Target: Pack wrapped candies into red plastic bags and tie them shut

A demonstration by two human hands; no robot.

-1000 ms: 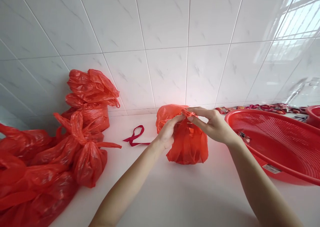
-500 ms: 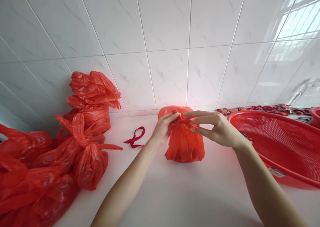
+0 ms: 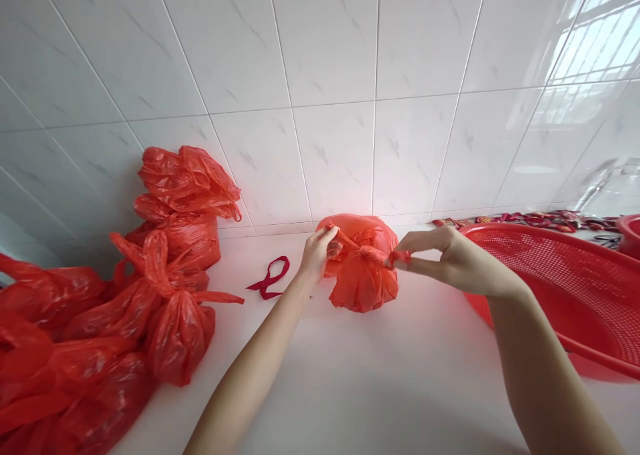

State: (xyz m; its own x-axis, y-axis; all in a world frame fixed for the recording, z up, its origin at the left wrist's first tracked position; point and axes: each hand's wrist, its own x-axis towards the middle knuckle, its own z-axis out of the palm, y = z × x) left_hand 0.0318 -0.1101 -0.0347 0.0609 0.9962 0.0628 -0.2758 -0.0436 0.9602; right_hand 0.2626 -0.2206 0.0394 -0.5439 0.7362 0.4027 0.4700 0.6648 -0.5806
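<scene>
A filled red plastic bag (image 3: 364, 283) rests on the white surface near the wall, gathered into a knot at its top. My left hand (image 3: 319, 251) is closed around one of its handle ends, drawn out to the left. On the other side my right hand (image 3: 447, 261) pinches the opposite handle end between thumb and fingers. The twisted plastic is stretched between both hands. More red plastic bulges behind the knot; whether it belongs to the same bag I cannot tell. A dark red ribbon (image 3: 270, 278) lies looped to the left of my left hand.
Several knotted red bags (image 3: 183, 328) are heaped at the left, some stacked against the tiled wall (image 3: 333, 155). A large red perforated basket (image 3: 565, 295) stands at the right. Small red packets (image 3: 545, 220) lie along the wall behind it.
My hands have moved apart, pulling the bag's handle ends left and right. A knot now shows at the bag's neck, and the bag looks more compact.
</scene>
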